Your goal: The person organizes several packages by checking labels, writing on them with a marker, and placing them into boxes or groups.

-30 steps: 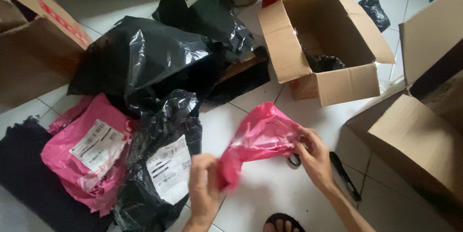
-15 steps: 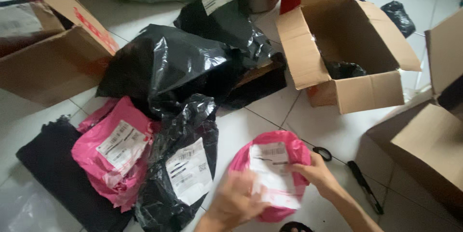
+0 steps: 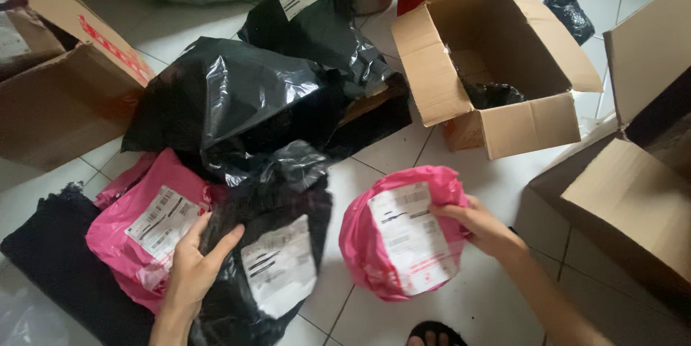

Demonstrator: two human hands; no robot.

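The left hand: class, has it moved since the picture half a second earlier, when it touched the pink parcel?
Yes. The left hand has left the pink parcel and gone left, now resting on the black labelled parcel beside the other pink parcel.

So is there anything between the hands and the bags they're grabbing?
Nothing visible. The right hand already grips the edge of the pink parcel, and the left hand rests flat on the black parcel beside another pink parcel. Both hands touch their bags directly.
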